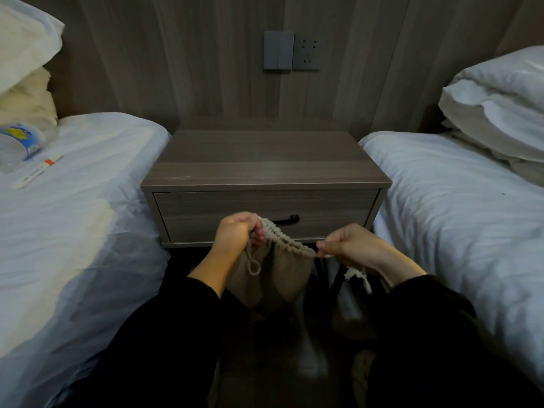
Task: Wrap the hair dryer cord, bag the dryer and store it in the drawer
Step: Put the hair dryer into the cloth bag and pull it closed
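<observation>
Up and left of your grip you have a plastic bottle [18,142] and what may be a pen [38,171] on white bedding [88,201]; pillows [497,104] sit upper right.

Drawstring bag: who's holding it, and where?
Both hands: left hand and right hand pinch the drawstring bag at opposite ends of its gathered top edge.

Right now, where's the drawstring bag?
Head view, lower centre: the drawstring bag hangs between the left hand and right hand, which grip its gathered top, just in front of the closed nightstand drawer.
</observation>
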`<state>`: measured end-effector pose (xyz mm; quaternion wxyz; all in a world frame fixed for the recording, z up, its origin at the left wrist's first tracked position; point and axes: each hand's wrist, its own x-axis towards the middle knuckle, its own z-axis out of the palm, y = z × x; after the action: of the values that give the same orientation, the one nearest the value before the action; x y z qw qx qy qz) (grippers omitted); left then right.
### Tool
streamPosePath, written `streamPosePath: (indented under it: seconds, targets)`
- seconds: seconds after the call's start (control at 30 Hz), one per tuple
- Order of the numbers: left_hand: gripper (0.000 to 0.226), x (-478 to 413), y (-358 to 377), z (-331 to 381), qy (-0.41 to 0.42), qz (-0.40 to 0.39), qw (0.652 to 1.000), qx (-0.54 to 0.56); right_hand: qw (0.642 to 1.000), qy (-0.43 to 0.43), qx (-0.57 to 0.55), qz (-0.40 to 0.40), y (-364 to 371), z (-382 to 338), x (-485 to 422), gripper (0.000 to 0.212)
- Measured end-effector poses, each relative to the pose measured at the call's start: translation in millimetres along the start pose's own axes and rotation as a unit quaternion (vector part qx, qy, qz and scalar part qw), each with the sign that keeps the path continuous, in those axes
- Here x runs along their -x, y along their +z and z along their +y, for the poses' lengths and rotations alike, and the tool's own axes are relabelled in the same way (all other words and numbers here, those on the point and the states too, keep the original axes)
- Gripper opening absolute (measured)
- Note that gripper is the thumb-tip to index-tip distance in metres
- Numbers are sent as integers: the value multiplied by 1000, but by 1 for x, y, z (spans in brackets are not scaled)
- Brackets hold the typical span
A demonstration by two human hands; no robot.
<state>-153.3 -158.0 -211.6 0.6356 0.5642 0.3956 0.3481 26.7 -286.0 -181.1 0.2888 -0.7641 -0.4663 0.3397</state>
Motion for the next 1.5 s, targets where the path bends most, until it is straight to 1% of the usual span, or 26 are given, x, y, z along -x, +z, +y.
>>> streamPosePath:
  seconds: [0.07, 0.13, 0.2, 0.27, 0.3, 0.37, 0.4, 0.53, 0.6, 0.7, 0.77, 0.8, 0.87, 0.93, 1.0, 1.03, 1.07, 1.1, 1.17, 1.2, 1.23, 1.3, 1.37, 1.4, 1.47, 1.5]
  targets:
    - [36, -2, 2, -1, -2, 0, 1000, 14, 995, 17, 101, 16, 5, 1, -5, 44]
    - [38, -3, 4, -3, -6, 2, 1000, 15, 979, 36, 200, -20, 11, 0, -7, 47]
    - [41, -4, 5, -2, -25, 7, 999, 25, 982, 33, 178, -50, 12, 1, -6, 38]
    - [41, -6, 6, 0, -57, 15, 998, 39, 999, 39, 4, -36, 11, 6, -7, 35]
    - [42, -6, 6, 0, -85, 20, 995, 49, 991, 40, -121, -29, 10, 11, -8, 36]
    - [44, -7, 5, 1, -129, 29, 988, 78, 938, 46, -341, -32, 5, 19, -14, 37]
    - [44, -6, 2, 0, -137, 35, 985, 98, 913, 53, -403, -29, 2, 22, -16, 37]
    - [40, -10, -14, 0, -171, 67, 972, 144, 845, 118, -520, 45, -11, 29, -18, 38]
    - [39, -6, -17, -5, -195, 64, 968, 146, 832, 121, -534, 91, -10, 31, -19, 38]
    - [36, -8, -13, -11, -215, 80, 963, 143, 839, 79, -513, 164, -3, 34, -27, 38]
    - [39, -16, -9, -10, -207, 97, 970, 81, 857, 9, -466, 221, -3, 29, -26, 38]
    - [40, -19, -7, -8, -203, 98, 974, 18, 865, -27, -443, 233, -5, 24, -23, 39]
    - [37, -20, -4, -8, -163, 79, 963, -197, 884, -95, -407, 209, -10, 14, -12, 39]
    - [24, -12, -1, -14, -49, 22, 900, -432, 916, -153, -330, 168, -9, 5, -4, 38]
    - [20, 1, 5, -19, 55, 12, 833, -551, 934, -182, -276, 137, -2, 0, -1, 37]
    - [22, 4, 7, -21, 96, -5, 826, -555, 934, -188, -279, 123, 1, -2, -1, 36]
    - [32, 4, 11, -25, 126, -60, 840, -525, 930, -189, -298, 107, 3, -3, -2, 36]
    - [52, 5, 15, -30, 124, -144, 867, -460, 922, -188, -328, 85, 4, -4, -2, 37]
    - [91, 12, 24, -34, 65, -274, 902, -328, 900, -186, -394, 22, 1, -6, 0, 38]
    - [96, 16, 27, -36, 44, -295, 906, -299, 890, -189, -415, -7, 0, -7, 3, 38]
    - [90, 17, 29, -40, 35, -294, 912, -284, 881, -193, -431, -30, -1, -6, 4, 40]
    - [57, 19, 33, -44, 27, -286, 920, -267, 863, -187, -467, -42, -2, -7, 5, 47]
    - [28, 20, 34, -43, 28, -272, 925, -262, 852, -171, -495, -6, -4, -6, 3, 50]
    - [23, 20, 35, -43, 27, -259, 929, -263, 854, -153, -497, 25, -6, -4, 1, 47]
    - [24, 22, 35, -37, 26, -239, 935, -259, 892, -83, -426, 127, -12, 5, -7, 41]
    - [24, 24, 35, -33, 26, -233, 940, -249, 927, -38, -322, 189, -16, 12, -11, 39]
